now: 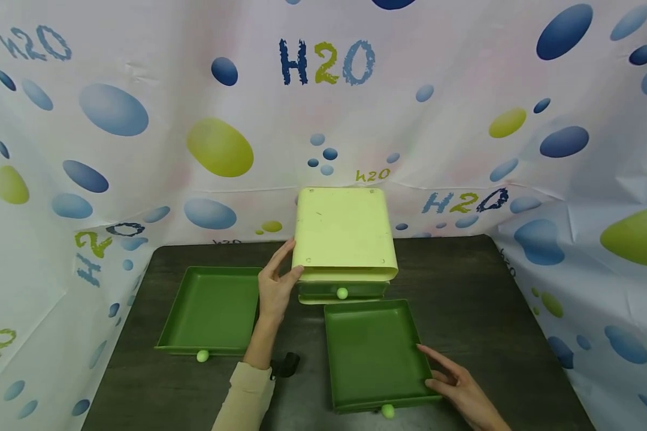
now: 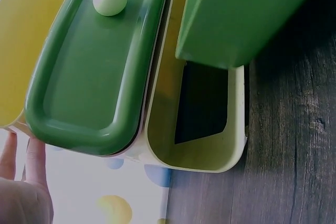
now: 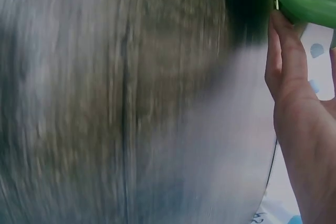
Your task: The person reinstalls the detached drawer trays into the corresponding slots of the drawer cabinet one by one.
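A pale yellow drawer cabinet [image 1: 345, 230] stands at the back of the table. My left hand [image 1: 276, 292] rests against its left side, fingers along the wall and thumb near the front edge. One green drawer [image 2: 92, 66] with a round light-green knob sits in the cabinet, above an open bottom slot [image 2: 220, 153]. In front of that slot, a second green drawer [image 1: 374, 353] is tilted in the left wrist view. My right hand [image 1: 458, 386] grips this drawer by its right side, thumb at the rim near the front corner.
A third green drawer [image 1: 210, 308] lies on the dark wooden table [image 1: 480, 299], left of my left hand. A small black item [image 1: 286, 365] shows by the left wrist. Behind the table hangs a white patterned curtain [image 1: 437, 149].
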Available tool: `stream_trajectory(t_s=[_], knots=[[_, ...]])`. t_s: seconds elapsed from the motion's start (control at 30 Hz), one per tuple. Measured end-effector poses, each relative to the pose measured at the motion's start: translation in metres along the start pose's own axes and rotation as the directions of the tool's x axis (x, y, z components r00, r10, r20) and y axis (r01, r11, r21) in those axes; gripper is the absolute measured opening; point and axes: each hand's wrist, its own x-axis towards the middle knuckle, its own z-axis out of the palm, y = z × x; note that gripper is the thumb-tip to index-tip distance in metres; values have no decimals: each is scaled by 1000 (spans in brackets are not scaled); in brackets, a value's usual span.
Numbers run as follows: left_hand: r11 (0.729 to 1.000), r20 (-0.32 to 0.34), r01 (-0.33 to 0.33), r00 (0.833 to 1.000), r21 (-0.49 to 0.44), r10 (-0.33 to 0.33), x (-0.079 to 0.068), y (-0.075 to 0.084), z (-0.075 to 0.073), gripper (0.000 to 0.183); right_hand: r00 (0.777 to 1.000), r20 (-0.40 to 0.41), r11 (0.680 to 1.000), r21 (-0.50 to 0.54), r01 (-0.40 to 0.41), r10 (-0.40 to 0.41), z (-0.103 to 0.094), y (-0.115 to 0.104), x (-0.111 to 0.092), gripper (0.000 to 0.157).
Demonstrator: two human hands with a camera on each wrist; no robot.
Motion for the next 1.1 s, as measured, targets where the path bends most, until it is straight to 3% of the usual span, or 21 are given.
stream_trajectory(t_s=[0.1,0.27,0.5,0.8,1.1], knots=[[1000,0,2,1000,4,-2,1,0,-1,52,999,36,998,59,-4,2,4,-1,2,74],[1000,-6,18,1000,-3,-18,1,0,0,51,1000,19,995,94,-18,16,9,0,6,76],[999,2,32,999,-16,-32,3,1,-1,50,1000,-10,997,73,-21,22,15,-2,10,76],[998,-5,59,998,5,-59,-1,2,-7,50,1000,27,998,65,-3,1,31,-2,13,77],[998,-3,66,998,-6,-66,1,2,-4,50,1000,10,1000,18,11,-11,34,-6,17,75]])
